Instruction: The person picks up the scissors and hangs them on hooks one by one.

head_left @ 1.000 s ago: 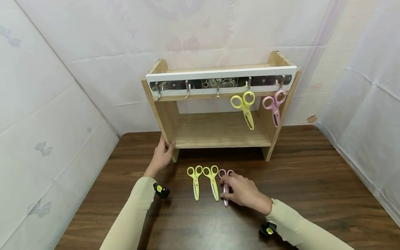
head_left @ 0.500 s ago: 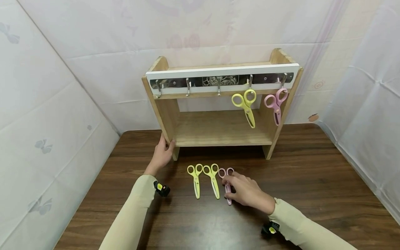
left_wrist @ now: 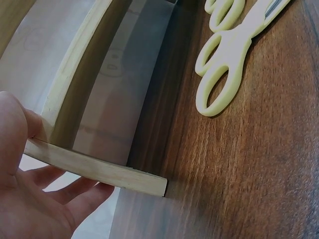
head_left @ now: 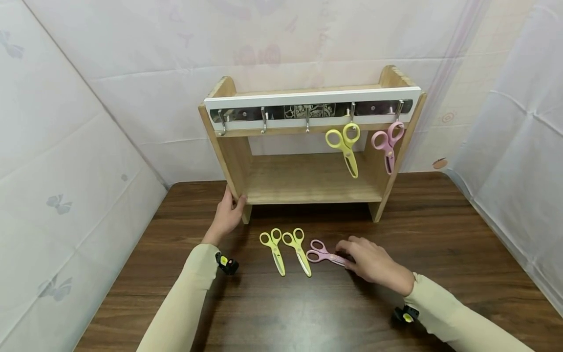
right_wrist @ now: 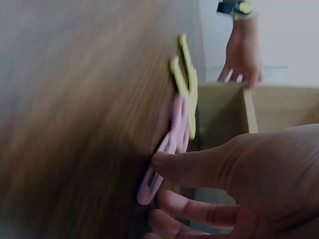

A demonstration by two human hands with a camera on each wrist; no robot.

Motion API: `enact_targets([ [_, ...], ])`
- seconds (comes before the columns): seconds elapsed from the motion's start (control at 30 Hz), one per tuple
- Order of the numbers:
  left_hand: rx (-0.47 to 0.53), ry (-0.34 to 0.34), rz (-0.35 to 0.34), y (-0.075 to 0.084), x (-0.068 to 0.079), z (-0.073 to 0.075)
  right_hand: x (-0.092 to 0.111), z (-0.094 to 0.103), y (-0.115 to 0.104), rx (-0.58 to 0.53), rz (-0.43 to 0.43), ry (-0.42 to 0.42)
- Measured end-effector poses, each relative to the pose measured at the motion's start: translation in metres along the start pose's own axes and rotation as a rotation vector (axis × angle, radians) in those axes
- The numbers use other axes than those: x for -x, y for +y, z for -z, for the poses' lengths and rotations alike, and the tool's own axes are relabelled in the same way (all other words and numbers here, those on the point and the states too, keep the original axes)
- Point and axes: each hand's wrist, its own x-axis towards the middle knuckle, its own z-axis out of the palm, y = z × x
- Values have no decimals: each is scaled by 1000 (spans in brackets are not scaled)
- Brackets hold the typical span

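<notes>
Near the front of the table, my right hand (head_left: 373,260) pinches the blade end of a pair of pink scissors (head_left: 326,255), whose handles point left. In the right wrist view, the thumb presses one side of the pink scissors (right_wrist: 175,134), with the fingers curled on the other. My left hand (head_left: 225,216) grips the lower left side of a wooden shelf (head_left: 303,183), thumb in front and fingers behind the side panel (left_wrist: 94,167). Two pairs of yellow scissors, one on the left (head_left: 275,250) and one on the right (head_left: 299,250), lie between the hands, handles toward the shelf.
A metal hook rail (head_left: 277,112) runs across the shelf's white front board. Other yellow scissors (head_left: 348,152) and pink scissors (head_left: 387,146) hang from its two rightmost hooks. The dark wooden table (head_left: 281,313) is bordered by a pale cloth (head_left: 154,54).
My right hand has moved right and turned the pink scissors from pointing toward me to lying nearly sideways. The left hand stays on the shelf.
</notes>
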Motion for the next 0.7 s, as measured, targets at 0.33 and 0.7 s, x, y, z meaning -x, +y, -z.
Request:
enact_targets([
  [0.33,-2,7,-4,-1,-1,-1,-4,0,26,82,126,65],
  [0.7,-6,2,1,-1,-1,1,-5,4,35,-37,246,47],
])
